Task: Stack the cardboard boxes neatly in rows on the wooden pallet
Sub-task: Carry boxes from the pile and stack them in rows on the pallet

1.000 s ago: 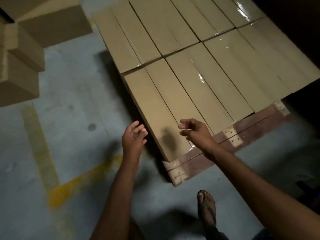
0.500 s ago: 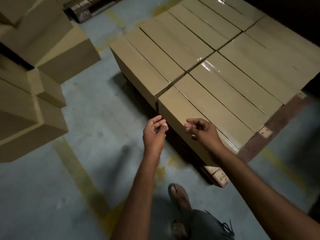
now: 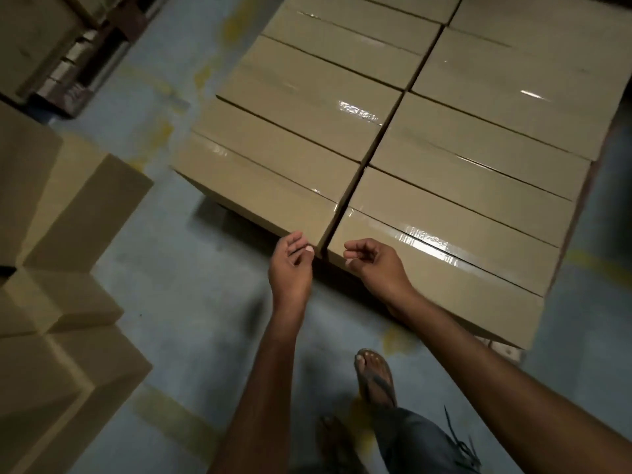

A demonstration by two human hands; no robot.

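Note:
Several long taped cardboard boxes (image 3: 393, 138) lie flat in two tidy rows, filling the upper right of the head view. Only a pale corner of the wooden pallet (image 3: 506, 352) shows under the near right box. My left hand (image 3: 290, 265) hangs in the air just before the corner of the nearest left-row box (image 3: 253, 196), fingers loosely curled, holding nothing. My right hand (image 3: 372, 265) hovers over the front edge of the nearest right-row box (image 3: 444, 265), fingers also loosely curled and empty.
More cardboard boxes (image 3: 58, 268) are piled on the left, with another stack and a pallet (image 3: 51, 46) at the top left. Grey concrete floor with worn yellow markings (image 3: 164, 241) runs between the piles. My sandalled foot (image 3: 374, 374) is on the floor near the stack.
The view has swung round the stack towards its left side. Both hands stay raised and empty, now in front of the gap between the two rows. My feet have stepped forward.

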